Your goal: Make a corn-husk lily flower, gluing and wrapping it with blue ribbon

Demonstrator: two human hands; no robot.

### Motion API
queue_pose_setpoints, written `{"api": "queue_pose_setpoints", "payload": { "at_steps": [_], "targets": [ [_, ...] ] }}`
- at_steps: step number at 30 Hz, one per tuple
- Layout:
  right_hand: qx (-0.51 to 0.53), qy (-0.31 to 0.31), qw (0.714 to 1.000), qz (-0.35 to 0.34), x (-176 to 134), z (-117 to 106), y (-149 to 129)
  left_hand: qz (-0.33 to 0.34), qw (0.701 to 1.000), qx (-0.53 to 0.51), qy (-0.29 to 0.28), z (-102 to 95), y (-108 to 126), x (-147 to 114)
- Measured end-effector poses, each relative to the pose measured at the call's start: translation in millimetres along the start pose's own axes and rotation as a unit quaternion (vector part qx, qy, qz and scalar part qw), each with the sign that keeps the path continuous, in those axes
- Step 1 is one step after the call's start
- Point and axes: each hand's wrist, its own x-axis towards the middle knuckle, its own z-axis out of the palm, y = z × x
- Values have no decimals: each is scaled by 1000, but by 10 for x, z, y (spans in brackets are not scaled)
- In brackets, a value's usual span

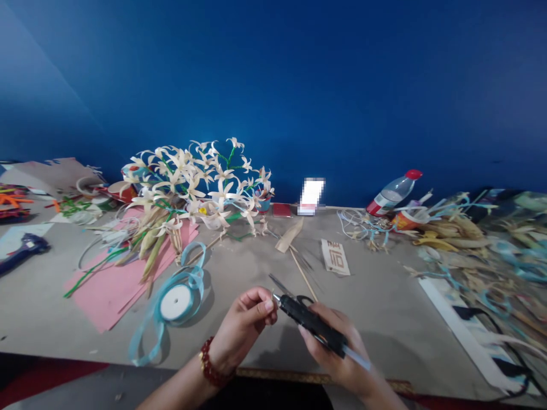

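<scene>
My right hand (337,344) is wrapped round a black hot glue gun (314,323) with a pale glue stick (358,357) poking out of its rear. The gun's metal nozzle points left, right at the fingertips of my left hand (252,316). Thumb and forefinger of that hand are pinched together on something small and thin that I cannot make out. Behind the gun, partly covered by it, lie scissors (280,283) with dark handles. To the left of my hands stands a spool of light blue ribbon (177,302), its loose end trailing over the table.
Cream husk flowers (213,176) on green stems stand at the back left, near pink paper sheets (102,299). A power strip (465,336) with cables lies at right. Behind it are a tilted bottle (393,193) and dried husks (453,230). A second glue gun (25,250) rests far left.
</scene>
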Motion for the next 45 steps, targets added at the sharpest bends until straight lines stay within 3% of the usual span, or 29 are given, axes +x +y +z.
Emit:
{"api": "queue_pose_setpoints", "payload": {
  "at_steps": [23, 29, 45],
  "targets": [
    [18, -17, 1000, 6, 18, -19, -31, 31, 999, 44, 7, -5, -10, -18],
    [15, 13, 1000, 2, 28, -15, -24, 33, 999, 36, -8, -2, -14, -21],
    [28, 8, 999, 17, 34, -11, -19, 21, 1000, 10, -16, 6, -12, -22]
  ]
}}
